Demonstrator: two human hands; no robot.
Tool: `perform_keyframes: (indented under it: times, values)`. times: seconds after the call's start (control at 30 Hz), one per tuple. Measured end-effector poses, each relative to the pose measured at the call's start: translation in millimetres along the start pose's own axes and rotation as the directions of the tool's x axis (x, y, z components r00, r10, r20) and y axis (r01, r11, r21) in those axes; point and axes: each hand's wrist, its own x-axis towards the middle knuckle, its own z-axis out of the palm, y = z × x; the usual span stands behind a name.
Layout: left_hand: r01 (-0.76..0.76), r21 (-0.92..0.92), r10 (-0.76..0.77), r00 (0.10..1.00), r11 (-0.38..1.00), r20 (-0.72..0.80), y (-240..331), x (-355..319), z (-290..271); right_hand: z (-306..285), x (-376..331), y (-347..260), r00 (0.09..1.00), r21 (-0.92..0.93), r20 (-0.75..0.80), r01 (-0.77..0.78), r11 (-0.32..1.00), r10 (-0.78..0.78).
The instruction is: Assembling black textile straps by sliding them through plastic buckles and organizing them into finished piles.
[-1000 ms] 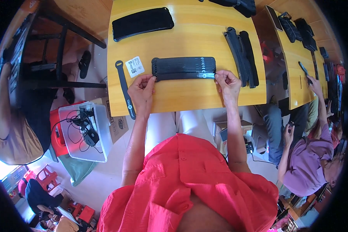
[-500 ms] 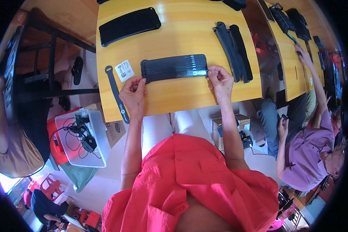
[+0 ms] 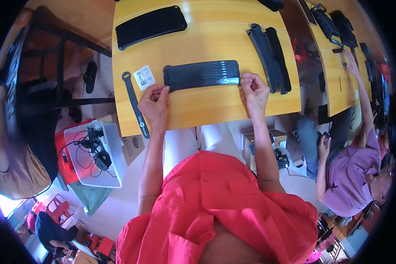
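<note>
Several flat black straps (image 3: 198, 72) lie overlapped in a fanned row on the yellow table, each with a pale printed mark near its right end. My left hand (image 3: 155, 103) pinches the left end of the nearest strap between thumb and fingers. At the other end of that strap, my right hand (image 3: 255, 93) is closed in a pinch at the corner by the shiny mark. A single black strap (image 3: 134, 103) with a hole at its top lies apart, left of my left hand. Beside it rests a white printed label (image 3: 144, 78).
A thick black stack of straps (image 3: 152, 27) sits at the far left of the table (image 3: 207, 108). Folded black bundles (image 3: 270, 59) lie on its right side. Below left stands a clear plastic bin (image 3: 97, 178) with cables. At right, a person in purple (image 3: 350, 176) reaches over another table.
The whole view has shifted slightly. Both hands keep their pinch at the two ends of the nearest strap, and the row looks much the same.
</note>
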Motion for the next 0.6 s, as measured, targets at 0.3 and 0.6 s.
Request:
perform_keyframes:
  times: [0.3, 0.6]
  values:
    - [0.026, -0.036, -0.025, 1.0, 0.999, 0.004, -2.0, 0.1, 1.8, 0.5, -0.2, 0.1, 1.0, -0.023, -0.005, -0.01, 1.0, 0.01]
    - [0.001, -0.003, -0.001, 1.0, 1.0, 0.003, -1.5, 0.2, 2.7, -0.5, -0.2, 0.1, 1.0, -0.001, 0.005, -0.02, 1.0, 0.02]
